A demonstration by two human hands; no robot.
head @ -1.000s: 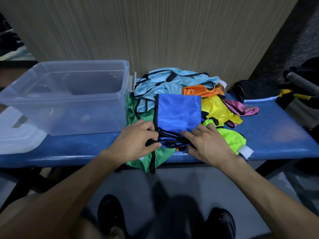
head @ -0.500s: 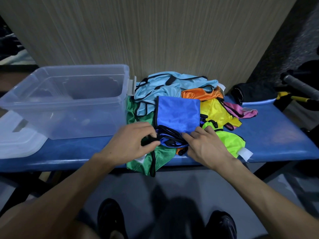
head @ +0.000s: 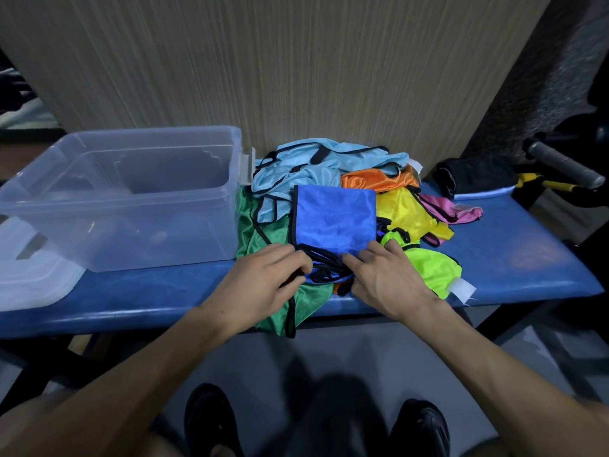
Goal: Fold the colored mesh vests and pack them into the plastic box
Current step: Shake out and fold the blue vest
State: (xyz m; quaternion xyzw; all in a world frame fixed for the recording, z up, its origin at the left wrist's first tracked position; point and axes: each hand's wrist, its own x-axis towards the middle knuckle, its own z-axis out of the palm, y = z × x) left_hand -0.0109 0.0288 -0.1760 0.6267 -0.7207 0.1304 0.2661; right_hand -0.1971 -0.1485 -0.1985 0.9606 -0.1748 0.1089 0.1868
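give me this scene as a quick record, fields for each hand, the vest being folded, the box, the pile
left hand: grips the black-trimmed near edge of the folded royal-blue mesh vest
right hand: fingers lie on the same near edge
blue vest: folded to a rectangle, on top of the pile
clear plastic box: open, left of the pile, no vests inside
pile: light-blue, orange, yellow, pink, neon-green, green vests, unfolded
surface: blue padded bench

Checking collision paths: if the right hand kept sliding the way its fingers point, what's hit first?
The right hand points up-left over the blue vest; straight on, it would probably meet the left hand gripping the black trim, though depth is unclear.
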